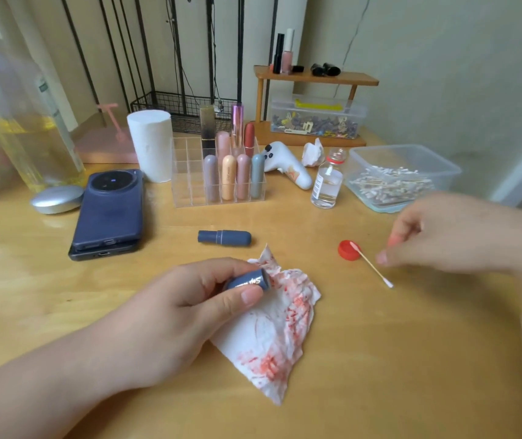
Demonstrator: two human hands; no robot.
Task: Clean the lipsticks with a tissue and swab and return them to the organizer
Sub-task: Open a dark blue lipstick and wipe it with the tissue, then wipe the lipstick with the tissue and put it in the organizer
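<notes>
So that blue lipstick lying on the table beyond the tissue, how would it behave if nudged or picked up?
The blue lipstick lies on its side, a round tube on the smooth table, so it would probably roll if nudged crosswise. It looks like small hard plastic: likely stiff and light.
</notes>
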